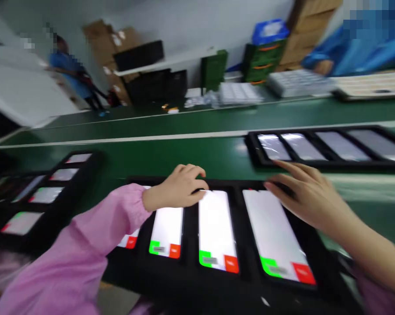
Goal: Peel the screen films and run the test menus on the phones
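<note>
A black tray point(191, 280) lies in front of me with several phones in its slots, their screens lit white with green and red patches at the near ends. My left hand point(181, 187) is over the tray's far side, fingers bent and apart, at the top end of a lit phone point(217, 227). Nothing shows in it. My right hand point(311, 197) reaches over the far right corner, its fingers spread and empty, thumb and fingertips near the top of the rightmost phone point(276, 232). Whether the fingertips touch the phones is unclear.
Beyond my right hand lies a second black tray point(315, 165) of phones on the green table point(184, 153). Another phone tray point(62, 210) is at left. Across the table are white trays point(240, 93), green crates point(263, 61) and a person in blue point(365, 52). Another person point(72, 74) stands far left.
</note>
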{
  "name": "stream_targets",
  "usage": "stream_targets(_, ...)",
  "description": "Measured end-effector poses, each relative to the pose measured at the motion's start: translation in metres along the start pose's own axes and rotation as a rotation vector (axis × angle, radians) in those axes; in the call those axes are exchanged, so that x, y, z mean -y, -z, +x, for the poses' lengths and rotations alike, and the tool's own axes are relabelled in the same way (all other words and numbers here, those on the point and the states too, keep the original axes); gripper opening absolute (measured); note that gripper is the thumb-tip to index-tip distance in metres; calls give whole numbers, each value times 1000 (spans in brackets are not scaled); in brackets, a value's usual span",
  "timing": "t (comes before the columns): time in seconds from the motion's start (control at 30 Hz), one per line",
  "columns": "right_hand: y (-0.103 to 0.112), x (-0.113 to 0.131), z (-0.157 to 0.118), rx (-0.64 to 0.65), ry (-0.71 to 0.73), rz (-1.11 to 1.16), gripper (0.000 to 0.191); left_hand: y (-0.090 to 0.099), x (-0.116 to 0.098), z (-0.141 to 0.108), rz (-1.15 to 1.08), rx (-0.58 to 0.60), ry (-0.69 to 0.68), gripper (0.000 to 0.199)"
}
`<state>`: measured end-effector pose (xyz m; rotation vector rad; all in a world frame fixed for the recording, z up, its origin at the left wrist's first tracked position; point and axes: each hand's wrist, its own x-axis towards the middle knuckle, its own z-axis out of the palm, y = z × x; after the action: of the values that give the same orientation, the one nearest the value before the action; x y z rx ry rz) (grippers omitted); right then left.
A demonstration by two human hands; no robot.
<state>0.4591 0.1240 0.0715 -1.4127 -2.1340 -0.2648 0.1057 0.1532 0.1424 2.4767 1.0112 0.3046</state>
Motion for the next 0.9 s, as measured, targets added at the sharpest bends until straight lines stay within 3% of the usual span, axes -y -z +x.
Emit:
stream_targets(0.17, 13, 7, -12, 169, 1, -3, 40, -25, -8, 17, 158, 18, -29, 32)
stream_targets(0.4, 21, 16, -5, 319, 16, 61, 39, -28, 4, 8, 236, 14, -2, 38)
stream_targets(0.53, 9, 18, 2, 277, 65, 129, 28, -24, 0, 11, 307, -62, -91, 35)
stream_targets(0.63, 5, 24, 1, 216, 59, 224, 21, -24, -18, 21, 300, -122, -183, 29)
stream_targets(0.77, 42, 52, -25, 148, 53, 341, 22, -42, -60, 31, 145, -110, -361, 26)
stream_targets(0.9, 89, 78, -75, 344, -21, 577, 11, -82, -93, 20, -52, -14, -598, 13)
